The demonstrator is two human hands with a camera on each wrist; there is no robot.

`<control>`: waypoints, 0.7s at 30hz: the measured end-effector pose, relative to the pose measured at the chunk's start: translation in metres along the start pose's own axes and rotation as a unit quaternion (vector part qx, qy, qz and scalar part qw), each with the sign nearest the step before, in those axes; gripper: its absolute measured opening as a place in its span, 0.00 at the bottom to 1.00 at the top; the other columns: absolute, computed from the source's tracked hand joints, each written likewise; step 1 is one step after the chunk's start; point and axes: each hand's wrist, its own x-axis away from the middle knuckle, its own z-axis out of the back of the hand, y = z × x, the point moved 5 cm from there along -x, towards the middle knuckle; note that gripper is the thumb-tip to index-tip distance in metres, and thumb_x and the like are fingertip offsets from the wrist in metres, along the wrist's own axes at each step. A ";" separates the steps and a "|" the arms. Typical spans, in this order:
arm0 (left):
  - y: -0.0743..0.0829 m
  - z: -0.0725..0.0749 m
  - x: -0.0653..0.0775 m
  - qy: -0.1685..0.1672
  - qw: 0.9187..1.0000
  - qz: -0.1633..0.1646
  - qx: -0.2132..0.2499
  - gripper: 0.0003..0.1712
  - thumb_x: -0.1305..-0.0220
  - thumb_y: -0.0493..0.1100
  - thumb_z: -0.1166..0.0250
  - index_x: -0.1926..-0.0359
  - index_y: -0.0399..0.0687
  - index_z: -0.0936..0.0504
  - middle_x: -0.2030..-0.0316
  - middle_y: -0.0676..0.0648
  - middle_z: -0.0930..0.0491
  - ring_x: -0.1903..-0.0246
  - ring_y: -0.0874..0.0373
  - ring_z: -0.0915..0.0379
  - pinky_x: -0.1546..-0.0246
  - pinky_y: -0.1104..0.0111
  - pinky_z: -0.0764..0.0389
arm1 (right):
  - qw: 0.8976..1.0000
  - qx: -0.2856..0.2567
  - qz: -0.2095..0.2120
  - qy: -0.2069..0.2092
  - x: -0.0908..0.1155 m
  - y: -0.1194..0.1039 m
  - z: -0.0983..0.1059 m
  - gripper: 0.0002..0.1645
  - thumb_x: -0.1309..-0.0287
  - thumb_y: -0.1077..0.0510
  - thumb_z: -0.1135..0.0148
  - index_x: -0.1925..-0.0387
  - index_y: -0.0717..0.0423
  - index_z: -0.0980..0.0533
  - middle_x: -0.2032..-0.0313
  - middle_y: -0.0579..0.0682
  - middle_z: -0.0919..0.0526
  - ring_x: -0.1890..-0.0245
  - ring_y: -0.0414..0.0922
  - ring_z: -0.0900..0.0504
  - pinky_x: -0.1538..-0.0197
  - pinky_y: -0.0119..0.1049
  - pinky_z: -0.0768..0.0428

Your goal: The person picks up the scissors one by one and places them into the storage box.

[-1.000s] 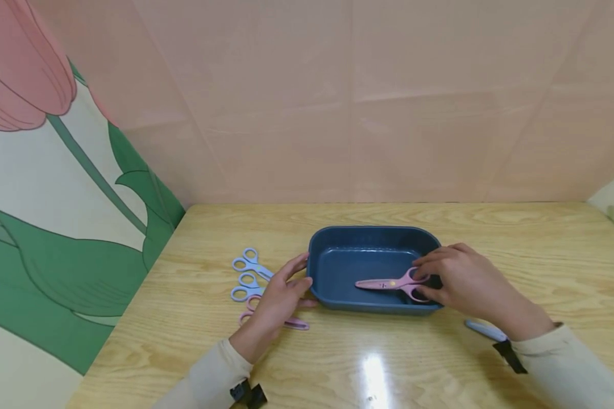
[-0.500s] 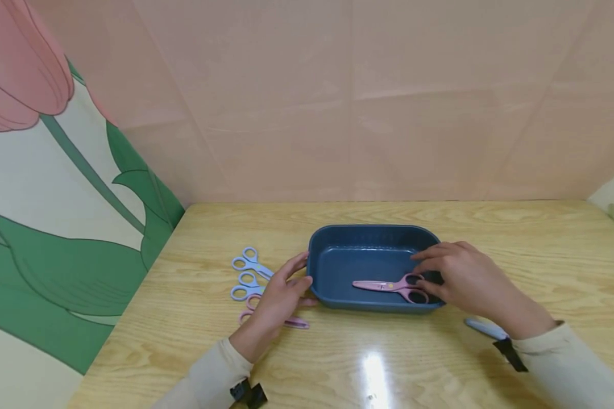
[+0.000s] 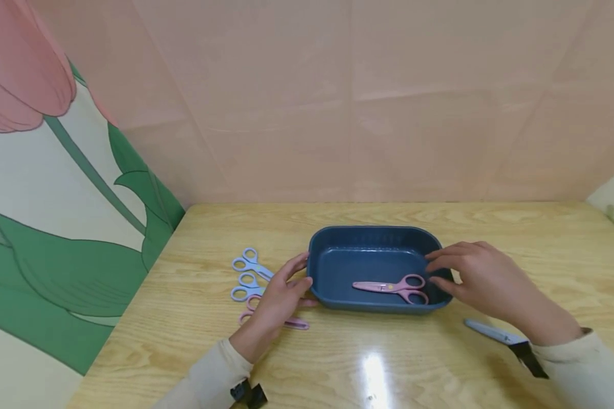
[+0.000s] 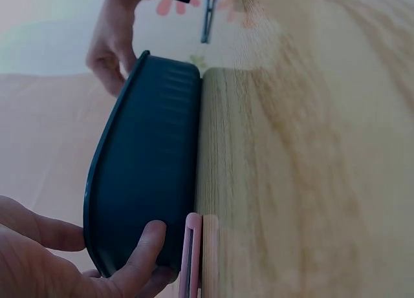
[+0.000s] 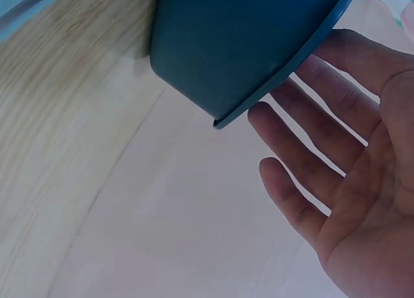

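A dark blue rectangular dish [image 3: 373, 307] stands on the wooden table. Inside it, near the front right, lies a pair of pink scissors [image 3: 396, 288] with closed blades. My left hand [image 3: 278, 295] holds the dish's left end, thumb [image 4: 145, 249] against its outer wall and a finger at the rim. My right hand [image 3: 483, 275] is over the dish's right end, fingers spread and holding nothing; in the right wrist view its fingertips [image 5: 268, 117] lie right at the rim. Light blue scissors [image 3: 493, 331] lie by the right forearm, handles hidden beneath the sleeve.
Left of the dish lie two pairs of light blue scissors [image 3: 249, 261] and pink scissors [image 3: 297, 324], partly covered by the left hand and wrist. A pink covering [image 3: 353, 113] hangs behind the table [image 3: 210, 227], and a tulip-printed panel [image 3: 82, 238] borders its left side.
The right hand has let go of the pink scissors, which now rest on the dish's bottom. It has drawn back rightward, showing more of the blue scissors. The left hand has stayed put.
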 end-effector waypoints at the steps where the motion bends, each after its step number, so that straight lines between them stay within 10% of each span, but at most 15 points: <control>1: 0.000 0.000 0.000 0.000 1.000 0.000 -0.002 0.30 0.32 0.35 0.46 0.31 0.55 0.36 0.32 0.43 0.36 0.53 0.42 0.20 0.61 0.57 0.14 | 1.000 -0.002 0.000 0.003 0.002 0.000 0.000 0.12 0.60 0.51 0.24 0.68 0.42 0.15 0.59 0.44 0.13 0.60 0.50 0.15 0.54 0.54 0.21; 21: -0.001 0.001 0.001 -0.005 1.000 0.001 0.011 0.29 0.32 0.35 0.45 0.31 0.55 0.35 0.32 0.43 0.36 0.54 0.44 0.20 0.58 0.55 0.15 | 0.999 0.022 -0.026 0.016 0.042 0.029 0.016 0.18 0.68 0.55 0.23 0.68 0.40 0.16 0.63 0.43 0.13 0.64 0.50 0.14 0.60 0.54 0.19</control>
